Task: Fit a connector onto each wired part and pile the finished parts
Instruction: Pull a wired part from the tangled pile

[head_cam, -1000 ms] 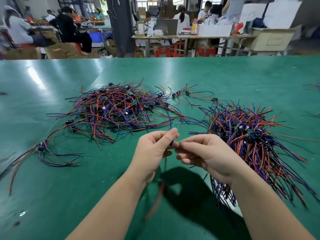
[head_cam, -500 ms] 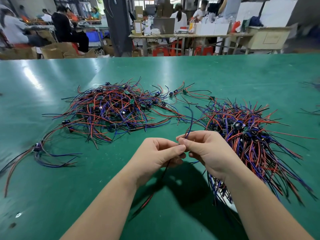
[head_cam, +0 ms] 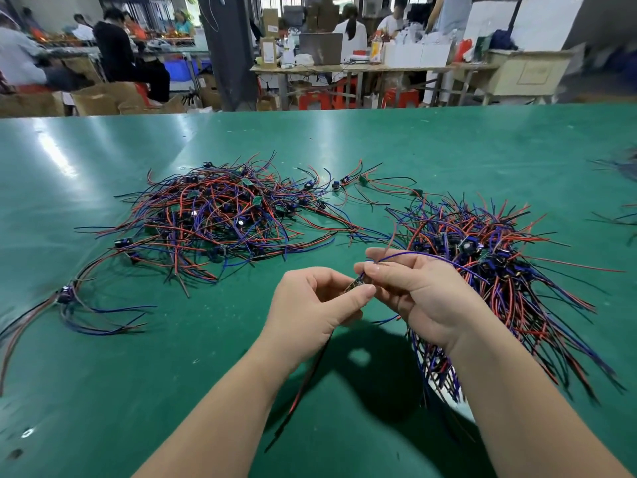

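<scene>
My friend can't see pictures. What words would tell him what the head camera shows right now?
A left hand and a right hand pinch one small wired part between them above a green table. Beyond them lie two tangled heaps of red, blue and black wired parts: a left pile and a right pile.

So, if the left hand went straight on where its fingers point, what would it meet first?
Probably the right hand, almost at once: the left hand points rightward at its fingers, with only the small part both pinch in between.
</scene>
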A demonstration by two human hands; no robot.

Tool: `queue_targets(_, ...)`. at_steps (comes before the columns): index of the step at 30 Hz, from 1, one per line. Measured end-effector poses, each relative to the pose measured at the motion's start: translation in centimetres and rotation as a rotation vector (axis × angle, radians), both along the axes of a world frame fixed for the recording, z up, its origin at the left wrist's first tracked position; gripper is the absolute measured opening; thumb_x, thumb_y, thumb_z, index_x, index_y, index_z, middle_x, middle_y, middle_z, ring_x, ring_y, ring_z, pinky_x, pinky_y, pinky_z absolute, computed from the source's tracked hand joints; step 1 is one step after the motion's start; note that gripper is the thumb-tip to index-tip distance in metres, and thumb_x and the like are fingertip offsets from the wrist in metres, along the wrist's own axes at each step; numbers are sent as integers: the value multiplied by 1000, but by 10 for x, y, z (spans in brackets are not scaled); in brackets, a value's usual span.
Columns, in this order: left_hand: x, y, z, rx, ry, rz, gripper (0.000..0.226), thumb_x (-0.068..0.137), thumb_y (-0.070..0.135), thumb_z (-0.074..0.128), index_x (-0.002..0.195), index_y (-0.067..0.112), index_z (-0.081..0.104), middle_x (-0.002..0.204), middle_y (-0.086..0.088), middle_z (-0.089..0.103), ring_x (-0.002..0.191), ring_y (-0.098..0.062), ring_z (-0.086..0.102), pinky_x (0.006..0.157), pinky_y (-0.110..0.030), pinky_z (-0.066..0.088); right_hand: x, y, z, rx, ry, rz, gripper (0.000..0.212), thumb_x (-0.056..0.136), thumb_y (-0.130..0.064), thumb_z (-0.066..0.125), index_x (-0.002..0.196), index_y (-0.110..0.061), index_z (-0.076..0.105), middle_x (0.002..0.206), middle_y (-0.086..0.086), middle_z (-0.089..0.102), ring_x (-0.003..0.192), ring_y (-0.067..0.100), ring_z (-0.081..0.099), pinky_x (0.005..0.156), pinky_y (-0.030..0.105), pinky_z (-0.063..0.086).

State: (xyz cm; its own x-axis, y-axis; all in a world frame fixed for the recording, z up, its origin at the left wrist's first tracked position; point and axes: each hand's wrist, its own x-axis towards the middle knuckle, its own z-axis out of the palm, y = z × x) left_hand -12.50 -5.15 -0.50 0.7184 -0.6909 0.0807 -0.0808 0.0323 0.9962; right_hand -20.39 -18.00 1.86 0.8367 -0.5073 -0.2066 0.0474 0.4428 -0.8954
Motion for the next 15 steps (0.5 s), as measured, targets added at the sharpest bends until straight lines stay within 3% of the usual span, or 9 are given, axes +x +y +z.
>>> queue_targets(3,-3,0,-3,-25,-60,74,19,66,28,84,69,13,73,65,-8,70,58,-19,62,68,-48,57,1,2,-3,-166,104,66,14,81,-8,66,93,-15,66,83,-1,75,66,1,64,59,18,41)
queue_targets(5,-4,0,-3,-34,-67,84,22,64,32,81,70,12,73,65,-10,71,57,-19,63,67,-48,57,1,3,-5,-170,93,79,9,85,-7,64,88,-15,69,84,2,75,65,6,60,54,16,39)
queue_targets(9,-6,0,-1,-4,-37,-12,18,64,35,83,68,20,75,64,-5,71,56,-16,63,65,-40,57,-1,2,-2,-107,6,55,12,84,2,60,90,-6,67,73,10,72,53,8,53,48,13,39)
queue_targets(11,-6,-2,0,9,16,-73,20,61,32,78,67,14,73,65,-5,70,54,-15,63,61,-31,55,-2,0,-1,-121,2,30,14,89,3,55,95,-7,64,69,8,71,50,7,51,50,14,41)
queue_targets(15,-1,-3,2,30,45,-142,10,71,13,77,72,6,69,64,-7,69,51,-13,62,54,-21,53,-2,-4,2,-111,-12,-17,20,93,5,49,102,-8,61,67,5,71,48,5,49,48,14,41)
